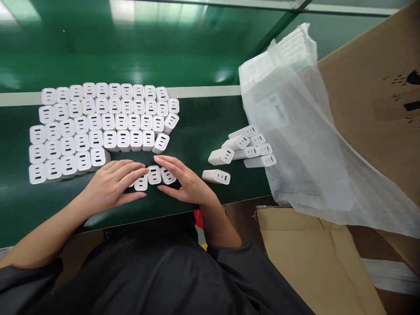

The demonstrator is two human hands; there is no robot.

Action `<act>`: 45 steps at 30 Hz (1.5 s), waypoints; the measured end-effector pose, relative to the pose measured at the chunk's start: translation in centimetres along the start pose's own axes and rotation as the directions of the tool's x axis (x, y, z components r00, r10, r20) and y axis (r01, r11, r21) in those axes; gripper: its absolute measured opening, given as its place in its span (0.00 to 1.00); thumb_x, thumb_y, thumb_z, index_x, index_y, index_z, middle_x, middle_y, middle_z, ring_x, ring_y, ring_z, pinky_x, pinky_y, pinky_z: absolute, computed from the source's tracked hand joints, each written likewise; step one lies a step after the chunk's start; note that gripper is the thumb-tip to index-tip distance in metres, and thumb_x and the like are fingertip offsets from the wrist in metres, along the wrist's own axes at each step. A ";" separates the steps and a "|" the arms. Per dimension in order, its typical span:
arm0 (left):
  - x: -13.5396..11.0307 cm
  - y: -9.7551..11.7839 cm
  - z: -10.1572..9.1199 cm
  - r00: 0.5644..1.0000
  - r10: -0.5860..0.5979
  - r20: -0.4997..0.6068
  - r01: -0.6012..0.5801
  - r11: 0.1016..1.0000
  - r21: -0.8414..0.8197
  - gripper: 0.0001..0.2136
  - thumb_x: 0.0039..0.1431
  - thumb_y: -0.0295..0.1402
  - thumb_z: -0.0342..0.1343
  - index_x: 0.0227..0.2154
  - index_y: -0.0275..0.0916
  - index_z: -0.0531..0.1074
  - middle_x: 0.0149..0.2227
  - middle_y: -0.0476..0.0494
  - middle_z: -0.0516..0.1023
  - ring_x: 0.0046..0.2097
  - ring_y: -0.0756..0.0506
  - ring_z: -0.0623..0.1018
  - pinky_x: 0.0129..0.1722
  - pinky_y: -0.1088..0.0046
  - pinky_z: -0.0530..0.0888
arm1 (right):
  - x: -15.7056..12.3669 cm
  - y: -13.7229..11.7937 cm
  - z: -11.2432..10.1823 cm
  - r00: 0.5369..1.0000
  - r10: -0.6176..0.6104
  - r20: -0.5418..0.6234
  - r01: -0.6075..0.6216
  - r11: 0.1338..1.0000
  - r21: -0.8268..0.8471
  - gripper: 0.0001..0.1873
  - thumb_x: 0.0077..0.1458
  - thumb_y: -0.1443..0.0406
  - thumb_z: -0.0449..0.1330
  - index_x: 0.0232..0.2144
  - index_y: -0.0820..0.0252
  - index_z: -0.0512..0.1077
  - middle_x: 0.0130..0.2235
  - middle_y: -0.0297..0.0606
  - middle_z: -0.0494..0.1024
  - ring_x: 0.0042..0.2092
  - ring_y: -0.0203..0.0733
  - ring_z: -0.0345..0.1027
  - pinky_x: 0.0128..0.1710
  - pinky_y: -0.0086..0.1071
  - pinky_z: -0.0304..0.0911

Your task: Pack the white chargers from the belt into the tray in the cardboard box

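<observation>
Between the left hand (113,186) and the right hand (185,181) stood a short row of white, rounded plastic blocks (154,175), each grip spread, thumb apart from fingers, about one end; matching ranks of blocks (108,122) stood beyond on the smooth dark-green table (203,118), with a translucent white plastic bag (295,131) and brown cardboard box (367,92) at right

Open green tabletop (193,127) between upright white chargers (108,121), left, and lying chargers (220,156), right; a plastic bag (295,144) blocks farther right
</observation>
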State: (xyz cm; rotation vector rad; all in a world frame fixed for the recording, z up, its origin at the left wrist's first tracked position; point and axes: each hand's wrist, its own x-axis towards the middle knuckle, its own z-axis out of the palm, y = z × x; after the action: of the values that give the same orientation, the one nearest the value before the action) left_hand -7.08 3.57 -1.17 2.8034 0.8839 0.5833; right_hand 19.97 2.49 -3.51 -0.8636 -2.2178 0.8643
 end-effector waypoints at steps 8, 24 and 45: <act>0.2 -0.2 -0.2 1.000 0.012 -0.020 -0.010 0.998 0.062 0.26 0.63 0.48 0.59 0.56 0.36 0.65 0.50 0.37 0.78 0.48 0.41 0.79 0.43 0.65 0.76 | -0.2 0.0 -0.6 0.999 0.016 -0.037 -0.018 0.998 -0.059 0.36 0.63 0.63 0.60 0.69 0.50 0.51 0.63 0.44 0.67 0.62 0.51 0.63 0.60 0.51 0.64; 0.4 0.8 0.3 0.999 -0.032 -0.007 0.033 0.983 0.181 0.29 0.63 0.52 0.56 0.58 0.35 0.68 0.51 0.37 0.79 0.47 0.39 0.79 0.40 0.64 0.72 | 0.2 0.4 0.4 0.995 -0.087 -0.046 0.083 0.993 -0.081 0.35 0.62 0.61 0.63 0.67 0.50 0.56 0.51 0.41 0.76 0.48 0.46 0.67 0.50 0.44 0.68; 1.4 1.5 0.2 0.949 -0.165 0.268 0.102 0.967 0.233 0.24 0.69 0.53 0.43 0.58 0.47 0.70 0.38 0.42 0.78 0.36 0.44 0.76 0.29 0.69 0.64 | 0.2 0.3 0.6 0.995 -0.081 -0.052 0.079 0.996 -0.035 0.41 0.61 0.60 0.64 0.70 0.49 0.49 0.58 0.46 0.66 0.59 0.49 0.63 0.58 0.46 0.66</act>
State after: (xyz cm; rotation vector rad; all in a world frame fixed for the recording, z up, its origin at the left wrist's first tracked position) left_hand -5.15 3.16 -0.52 2.8802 1.1216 0.0598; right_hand 19.49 2.59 -4.02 -0.7982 -2.2095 0.7607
